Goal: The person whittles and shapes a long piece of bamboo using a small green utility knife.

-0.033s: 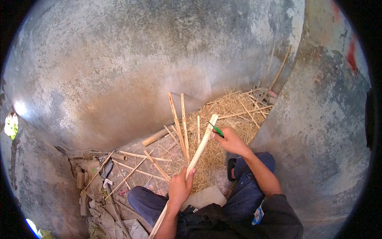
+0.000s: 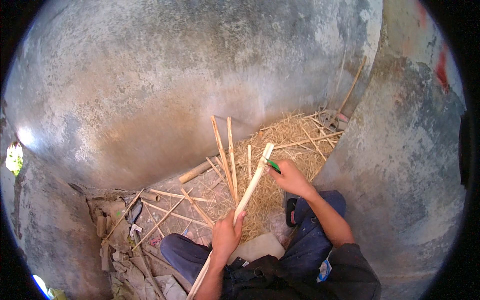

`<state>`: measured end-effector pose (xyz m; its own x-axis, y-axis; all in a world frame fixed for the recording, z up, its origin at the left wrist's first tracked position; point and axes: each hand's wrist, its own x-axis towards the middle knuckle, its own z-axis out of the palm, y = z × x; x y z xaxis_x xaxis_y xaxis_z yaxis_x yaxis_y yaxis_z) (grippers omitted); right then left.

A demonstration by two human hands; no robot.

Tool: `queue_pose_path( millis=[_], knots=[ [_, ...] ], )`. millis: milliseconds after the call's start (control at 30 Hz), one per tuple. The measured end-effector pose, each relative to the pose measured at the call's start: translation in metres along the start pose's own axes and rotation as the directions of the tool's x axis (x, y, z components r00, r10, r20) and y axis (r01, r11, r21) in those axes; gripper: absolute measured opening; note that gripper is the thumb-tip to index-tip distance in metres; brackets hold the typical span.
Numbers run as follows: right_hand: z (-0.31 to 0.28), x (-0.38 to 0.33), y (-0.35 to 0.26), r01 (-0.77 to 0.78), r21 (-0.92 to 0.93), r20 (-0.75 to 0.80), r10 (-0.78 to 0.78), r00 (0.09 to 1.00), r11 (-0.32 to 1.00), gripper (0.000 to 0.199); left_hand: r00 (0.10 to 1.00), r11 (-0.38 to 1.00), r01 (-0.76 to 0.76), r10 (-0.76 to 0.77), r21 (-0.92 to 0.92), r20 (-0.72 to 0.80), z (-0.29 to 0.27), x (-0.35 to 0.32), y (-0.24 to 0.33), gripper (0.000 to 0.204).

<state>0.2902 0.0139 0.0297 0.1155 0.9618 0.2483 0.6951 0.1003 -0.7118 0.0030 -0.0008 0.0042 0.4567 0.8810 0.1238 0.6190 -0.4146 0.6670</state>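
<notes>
A long, pale strip of split wood or bamboo (image 2: 252, 186) slants up from beside my left forearm, its far end over the straw. My left hand (image 2: 227, 236) is wrapped round the strip at its middle, thumb along the right side. Near the strip's upper end, my right hand (image 2: 292, 177) is closed on a small knife with a green handle (image 2: 273, 164). The knife's thin blade lies against the strip's face just below its tip. My right fingertips are close to the strip's right edge; whether they touch it I cannot tell.
Straw-like shavings (image 2: 285, 131) heap beyond my hands. Two upright strips (image 2: 231, 155) lean against the stained wall (image 2: 165, 100). A round pole (image 2: 194, 172) and several loose strips lie left of them. Crumpled sacking (image 2: 127, 267) is at lower left. Another wall (image 2: 400, 175) rises close on my right.
The knife in my right hand has shifted very slightly and its blade tip sits a little lower on the strip. My left hand and the strip look almost unchanged.
</notes>
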Motion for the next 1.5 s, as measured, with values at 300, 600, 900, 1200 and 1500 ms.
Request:
queue_pose_path(
  millis=[300,600,900,1200,1500],
  knots=[
    [-0.014,-0.002,0.007,0.118,-0.040,0.096,-0.114,0.989,0.992,0.018,0.992,0.994,0.004,0.009,-0.106,0.123,-0.014,0.001,-0.004,0.044],
    [-0.024,0.010,0.020,0.089,0.337,0.305,-0.198,0.932,0.937,0.028,0.908,0.888,0.195,-0.003,-0.416,0.419,-0.029,0.004,-0.033,0.048],
    [-0.041,0.001,-0.001,-0.067,0.615,0.380,-0.221,0.898,0.785,0.025,0.833,0.792,0.337,0.002,-0.510,0.553,-0.049,0.003,-0.041,0.052],
    [-0.031,0.004,0.011,0.011,-0.097,-0.226,-0.033,0.974,0.995,0.045,0.987,0.987,0.106,-0.090,-0.119,0.131,-0.038,0.000,-0.016,0.048],
    [0.005,-0.021,-0.027,0.280,0.014,-0.056,-0.279,0.959,0.960,0.031,0.991,0.965,0.087,-0.059,-0.246,0.120,-0.024,0.012,0.000,0.047]
  ],
)
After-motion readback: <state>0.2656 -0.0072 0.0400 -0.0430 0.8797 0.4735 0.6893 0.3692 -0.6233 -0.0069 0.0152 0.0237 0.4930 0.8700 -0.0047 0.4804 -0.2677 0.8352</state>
